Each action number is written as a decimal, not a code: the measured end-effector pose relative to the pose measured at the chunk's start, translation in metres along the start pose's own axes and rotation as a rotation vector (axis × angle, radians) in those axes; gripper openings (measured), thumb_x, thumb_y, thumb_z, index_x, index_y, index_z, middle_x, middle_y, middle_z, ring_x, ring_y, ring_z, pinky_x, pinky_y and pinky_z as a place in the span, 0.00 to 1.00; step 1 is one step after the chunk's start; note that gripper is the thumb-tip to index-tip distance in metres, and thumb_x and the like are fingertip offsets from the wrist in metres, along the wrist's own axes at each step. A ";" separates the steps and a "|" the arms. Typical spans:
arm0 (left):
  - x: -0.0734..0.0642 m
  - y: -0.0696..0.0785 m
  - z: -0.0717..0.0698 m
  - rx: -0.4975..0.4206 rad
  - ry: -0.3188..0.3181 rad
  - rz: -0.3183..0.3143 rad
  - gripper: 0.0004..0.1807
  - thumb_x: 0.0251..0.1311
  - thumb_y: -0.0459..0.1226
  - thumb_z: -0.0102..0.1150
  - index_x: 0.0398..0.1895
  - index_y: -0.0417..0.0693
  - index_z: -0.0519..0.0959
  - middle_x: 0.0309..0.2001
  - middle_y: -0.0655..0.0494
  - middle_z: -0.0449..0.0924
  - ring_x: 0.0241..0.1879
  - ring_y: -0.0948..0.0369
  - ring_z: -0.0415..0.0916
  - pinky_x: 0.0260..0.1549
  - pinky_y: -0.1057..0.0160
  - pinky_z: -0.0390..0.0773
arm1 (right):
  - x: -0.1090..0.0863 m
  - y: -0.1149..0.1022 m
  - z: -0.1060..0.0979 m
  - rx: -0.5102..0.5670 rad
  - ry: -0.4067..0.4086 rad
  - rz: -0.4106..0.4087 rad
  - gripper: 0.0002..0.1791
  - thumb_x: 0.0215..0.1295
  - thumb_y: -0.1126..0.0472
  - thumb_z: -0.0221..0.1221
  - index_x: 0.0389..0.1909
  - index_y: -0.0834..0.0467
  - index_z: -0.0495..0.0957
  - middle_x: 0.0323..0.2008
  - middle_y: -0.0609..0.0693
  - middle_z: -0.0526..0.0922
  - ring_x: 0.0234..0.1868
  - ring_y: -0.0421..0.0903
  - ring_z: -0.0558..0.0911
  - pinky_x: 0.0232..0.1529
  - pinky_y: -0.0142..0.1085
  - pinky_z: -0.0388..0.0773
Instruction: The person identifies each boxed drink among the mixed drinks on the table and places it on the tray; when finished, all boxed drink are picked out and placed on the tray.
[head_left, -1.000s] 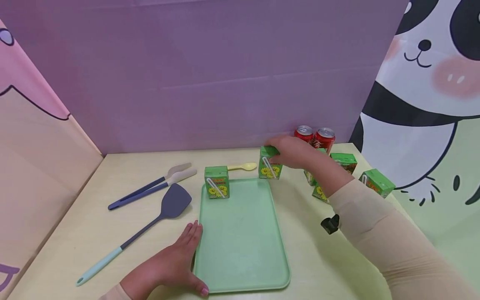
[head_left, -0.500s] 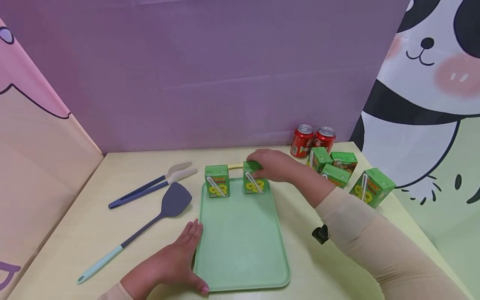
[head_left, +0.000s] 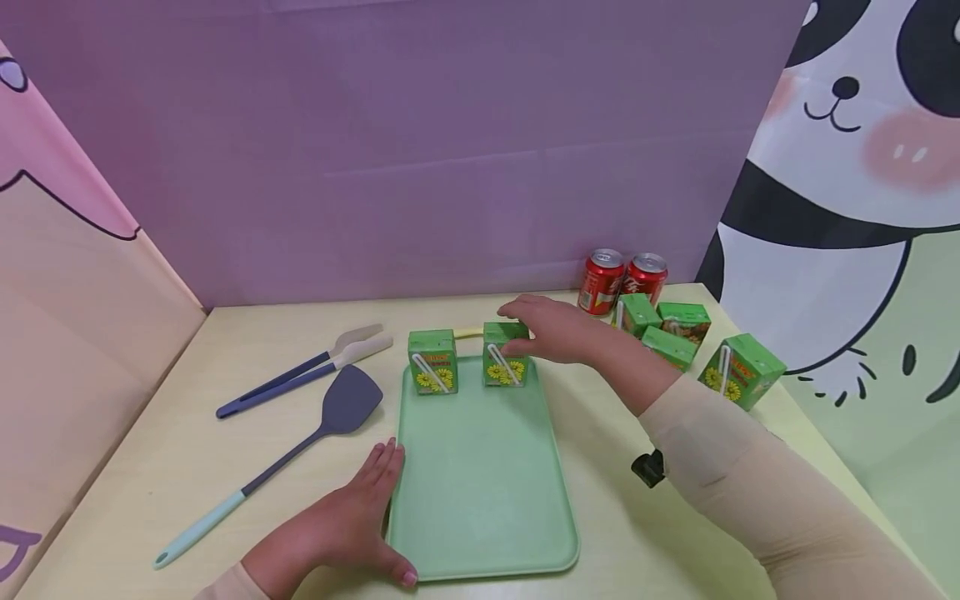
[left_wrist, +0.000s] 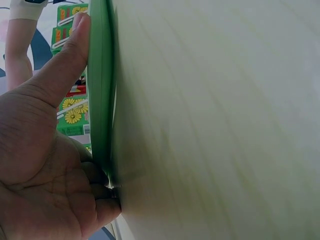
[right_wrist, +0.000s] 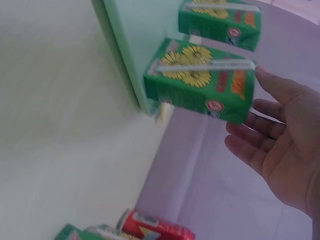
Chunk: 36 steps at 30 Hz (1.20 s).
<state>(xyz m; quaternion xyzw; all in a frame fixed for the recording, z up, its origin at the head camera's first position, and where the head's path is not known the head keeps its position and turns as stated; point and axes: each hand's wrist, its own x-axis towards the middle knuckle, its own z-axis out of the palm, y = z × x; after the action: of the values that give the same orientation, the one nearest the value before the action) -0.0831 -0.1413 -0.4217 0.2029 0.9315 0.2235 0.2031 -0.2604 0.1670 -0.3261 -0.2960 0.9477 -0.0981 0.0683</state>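
A light green tray lies on the table. My left hand rests along its left edge, fingers straight and thumb at the near corner; in the left wrist view the thumb lies against the tray's rim. Two green juice boxes with yellow flowers and white straws stand upright at the tray's far end: a left box and a right box. Beside the right box's top is my right hand, fingers loosely spread. The right wrist view has the thumb near the box's top edge and the fingers parted from it.
Further juice boxes and two red cans stand at the back right. A dark spatula and blue-handled tongs lie left of the tray. Behind the boxes lies a yellow spoon, partly hidden.
The right hand has carried the right juice box left onto the tray's far end, then loosened its fingers from it and drawn slightly right. The left hand has stayed at the tray's edge.
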 end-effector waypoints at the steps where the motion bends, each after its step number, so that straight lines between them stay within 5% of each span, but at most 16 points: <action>1: 0.000 0.000 0.000 0.000 -0.002 -0.001 0.81 0.25 0.70 0.74 0.78 0.38 0.42 0.79 0.41 0.34 0.78 0.45 0.31 0.69 0.41 0.58 | -0.003 0.002 -0.003 -0.003 0.008 0.006 0.35 0.64 0.45 0.63 0.68 0.56 0.68 0.65 0.53 0.73 0.66 0.52 0.71 0.65 0.50 0.69; 10: 0.001 0.000 0.001 -0.001 -0.008 -0.009 0.82 0.24 0.71 0.74 0.78 0.40 0.41 0.79 0.42 0.33 0.78 0.45 0.31 0.68 0.41 0.58 | -0.043 0.034 -0.038 -0.036 0.064 0.121 0.32 0.63 0.45 0.64 0.65 0.53 0.70 0.58 0.52 0.78 0.59 0.52 0.77 0.58 0.52 0.75; 17: 0.000 0.001 0.001 -0.009 -0.008 -0.014 0.81 0.25 0.70 0.75 0.78 0.40 0.42 0.79 0.42 0.33 0.78 0.45 0.31 0.69 0.41 0.57 | -0.083 0.058 -0.050 -0.061 0.018 0.226 0.31 0.61 0.46 0.66 0.62 0.55 0.74 0.55 0.54 0.80 0.57 0.55 0.78 0.53 0.55 0.78; 26: 0.001 0.000 0.001 -0.002 -0.023 -0.024 0.82 0.25 0.71 0.73 0.79 0.40 0.41 0.79 0.43 0.32 0.78 0.46 0.31 0.68 0.41 0.58 | -0.112 0.092 -0.045 -0.051 -0.044 0.333 0.38 0.61 0.47 0.66 0.64 0.68 0.70 0.56 0.66 0.78 0.55 0.62 0.78 0.53 0.58 0.77; 36: 0.001 0.000 0.001 -0.011 -0.017 -0.013 0.81 0.25 0.70 0.74 0.78 0.39 0.41 0.79 0.42 0.33 0.78 0.45 0.31 0.69 0.41 0.58 | -0.120 0.114 -0.029 0.024 -0.062 0.329 0.32 0.61 0.49 0.67 0.57 0.66 0.73 0.47 0.56 0.84 0.43 0.50 0.82 0.48 0.56 0.78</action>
<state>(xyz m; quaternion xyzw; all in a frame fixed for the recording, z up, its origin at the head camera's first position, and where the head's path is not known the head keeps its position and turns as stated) -0.0835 -0.1403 -0.4227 0.1977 0.9298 0.2255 0.2134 -0.2300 0.3320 -0.3148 -0.1388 0.9796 -0.0874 0.1164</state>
